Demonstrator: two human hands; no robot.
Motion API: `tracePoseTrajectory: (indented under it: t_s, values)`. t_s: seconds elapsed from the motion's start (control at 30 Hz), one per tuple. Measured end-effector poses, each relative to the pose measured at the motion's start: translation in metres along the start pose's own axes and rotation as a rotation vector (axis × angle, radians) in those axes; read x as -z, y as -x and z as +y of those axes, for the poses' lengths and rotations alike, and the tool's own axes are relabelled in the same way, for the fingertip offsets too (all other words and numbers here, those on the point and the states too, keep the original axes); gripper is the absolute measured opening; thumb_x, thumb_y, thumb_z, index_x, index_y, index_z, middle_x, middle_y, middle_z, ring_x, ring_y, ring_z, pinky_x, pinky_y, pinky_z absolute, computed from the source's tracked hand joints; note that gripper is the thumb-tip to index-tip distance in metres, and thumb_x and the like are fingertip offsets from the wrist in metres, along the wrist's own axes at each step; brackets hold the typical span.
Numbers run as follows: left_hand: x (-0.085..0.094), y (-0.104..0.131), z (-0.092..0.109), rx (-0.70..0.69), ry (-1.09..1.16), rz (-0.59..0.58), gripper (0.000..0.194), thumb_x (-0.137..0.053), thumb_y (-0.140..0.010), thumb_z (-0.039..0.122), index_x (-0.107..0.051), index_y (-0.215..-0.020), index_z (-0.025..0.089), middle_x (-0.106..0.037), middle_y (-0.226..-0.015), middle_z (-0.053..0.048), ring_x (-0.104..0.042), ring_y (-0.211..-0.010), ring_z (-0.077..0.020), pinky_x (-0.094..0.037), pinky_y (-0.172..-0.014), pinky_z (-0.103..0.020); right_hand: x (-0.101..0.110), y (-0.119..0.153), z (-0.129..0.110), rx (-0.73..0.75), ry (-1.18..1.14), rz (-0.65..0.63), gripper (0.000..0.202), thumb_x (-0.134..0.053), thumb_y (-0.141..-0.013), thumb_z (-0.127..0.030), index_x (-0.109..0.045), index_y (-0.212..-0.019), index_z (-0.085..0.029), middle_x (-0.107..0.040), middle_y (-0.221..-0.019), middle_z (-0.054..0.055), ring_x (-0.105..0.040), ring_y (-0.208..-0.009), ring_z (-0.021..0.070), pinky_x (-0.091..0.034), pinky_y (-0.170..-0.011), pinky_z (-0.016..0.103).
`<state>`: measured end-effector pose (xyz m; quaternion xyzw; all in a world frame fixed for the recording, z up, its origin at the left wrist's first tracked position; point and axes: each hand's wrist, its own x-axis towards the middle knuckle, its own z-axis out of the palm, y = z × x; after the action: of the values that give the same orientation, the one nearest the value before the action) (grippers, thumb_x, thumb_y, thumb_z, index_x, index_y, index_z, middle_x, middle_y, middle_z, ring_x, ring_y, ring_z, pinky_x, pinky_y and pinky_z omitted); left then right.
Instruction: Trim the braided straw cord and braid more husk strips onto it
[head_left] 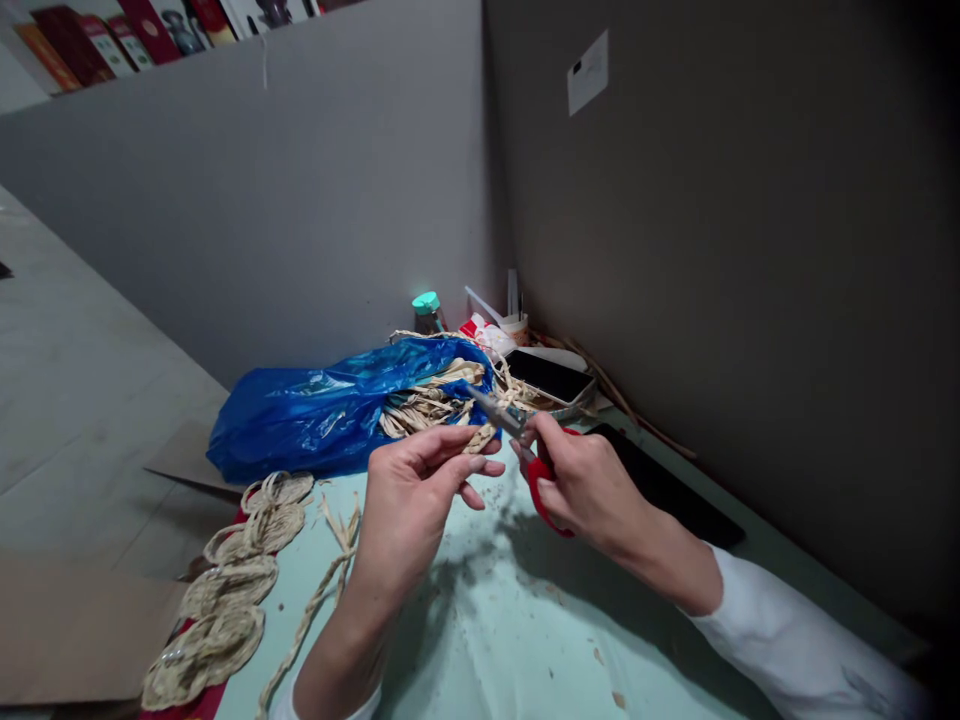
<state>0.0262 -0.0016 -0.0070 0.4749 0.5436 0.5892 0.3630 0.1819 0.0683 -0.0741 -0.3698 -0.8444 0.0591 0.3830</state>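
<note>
Just in front of the blue bag, the left hand pinches a straw braid between curled fingertips while the right hand, fingers closed through red handles, holds scissors with blades nearly shut at the braid.

bag behind hands | coils left | phone behind scissors

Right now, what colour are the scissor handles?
Red, on the scissors in the right hand; head view.
</note>
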Motion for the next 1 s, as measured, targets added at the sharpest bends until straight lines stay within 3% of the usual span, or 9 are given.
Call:
tracePoseTrajectory:
  t_s: [0.07, 0.2, 0.3, 0.37, 0.47, 0.63, 0.87, 1.0]
  values:
    - [0.003, -0.001, -0.001, -0.008, 0.005, -0.052, 0.011, -0.070, -0.072, 0.009, -0.074, -0.081, 0.014, -0.075, -0.077, -0.006, -0.071, -0.062, -0.0176, -0.050, -0.046, -0.020, 0.002, -0.005, 0.003, -0.164, -0.267, 0.040, 0.006, -0.050, -0.083, -0.023, -0.052, -0.084, -0.018, -0.060, -0.061, 0.000, -0.051, -0.049, 0.0125, -0.037, -0.051, 0.023]
    - [0.008, -0.005, -0.004, 0.034, -0.026, -0.130, 0.013, -0.072, -0.074, 0.016, -0.073, -0.087, 0.015, -0.077, -0.080, -0.008, -0.059, -0.048, -0.0094, -0.037, -0.038, -0.016, 0.008, -0.017, 0.011, -0.521, -0.860, 0.082, 0.025, -0.058, -0.086, -0.045, -0.049, -0.088, -0.021, -0.057, -0.055, -0.005, -0.049, -0.041, 0.0112, -0.037, -0.040, 0.021]
    - [0.012, -0.007, -0.004, 0.062, -0.070, -0.181, 0.013, -0.073, -0.077, 0.026, -0.074, -0.084, 0.014, -0.076, -0.075, -0.008, -0.040, -0.041, -0.0040, -0.028, -0.038, -0.016, 0.008, -0.021, 0.013, -0.593, -1.268, 0.054, 0.037, -0.065, -0.081, -0.049, -0.049, -0.099, -0.021, -0.067, -0.072, 0.001, -0.064, -0.055, 0.0159, -0.044, -0.040, 0.021]
    - [0.013, -0.009, -0.005, 0.061, -0.102, -0.191, 0.015, -0.072, -0.078, 0.029, -0.074, -0.081, 0.014, -0.075, -0.071, -0.008, -0.034, -0.042, -0.0041, -0.026, -0.039, -0.017, 0.008, -0.021, 0.012, -0.587, -1.417, 0.068, 0.042, -0.072, -0.077, -0.043, -0.050, -0.105, -0.020, -0.070, -0.081, 0.003, -0.069, -0.071, 0.0186, -0.053, -0.053, 0.024]
    - [0.015, -0.011, -0.008, 0.055, -0.148, -0.203, 0.014, -0.072, -0.077, 0.028, -0.075, -0.082, 0.015, -0.075, -0.070, -0.008, -0.035, -0.043, -0.0060, -0.027, -0.040, -0.019, 0.009, -0.021, 0.010, -0.605, -1.490, 0.126, 0.043, -0.077, -0.074, -0.035, -0.054, -0.106, -0.019, -0.069, -0.084, 0.002, -0.069, -0.075, 0.0158, -0.055, -0.066, 0.026]
    - [0.016, -0.013, -0.012, 0.055, -0.165, -0.270, 0.013, -0.070, -0.078, 0.027, -0.076, -0.081, 0.016, -0.076, -0.074, -0.008, -0.043, -0.043, -0.0070, -0.034, -0.045, -0.021, 0.012, -0.022, 0.013, -0.603, -1.477, 0.246, 0.042, -0.079, -0.070, -0.029, -0.056, -0.103, -0.019, -0.066, -0.078, -0.002, -0.063, -0.065, 0.0101, -0.051, -0.058, 0.020]
    - [0.020, -0.016, -0.013, 0.083, -0.164, -0.214, 0.015, -0.072, -0.076, 0.027, -0.076, -0.083, 0.014, -0.075, -0.070, -0.009, -0.037, -0.044, -0.0073, -0.031, -0.044, -0.022, -0.001, -0.023, 0.019, -0.649, -1.471, 0.187, 0.043, -0.080, -0.069, -0.032, -0.054, -0.101, -0.019, -0.066, -0.075, -0.001, -0.063, -0.064, 0.0114, -0.049, -0.055, 0.020]
    - [0.025, -0.016, -0.010, 0.085, -0.190, -0.186, 0.015, -0.072, -0.079, 0.030, -0.076, -0.086, 0.017, -0.073, -0.068, -0.006, -0.047, -0.053, -0.0095, -0.035, -0.049, -0.020, -0.006, -0.022, 0.020, -0.668, -1.446, 0.103, 0.039, -0.078, -0.072, -0.034, -0.054, -0.100, -0.018, -0.066, -0.068, -0.001, -0.060, -0.056, 0.0093, -0.048, -0.053, 0.018]
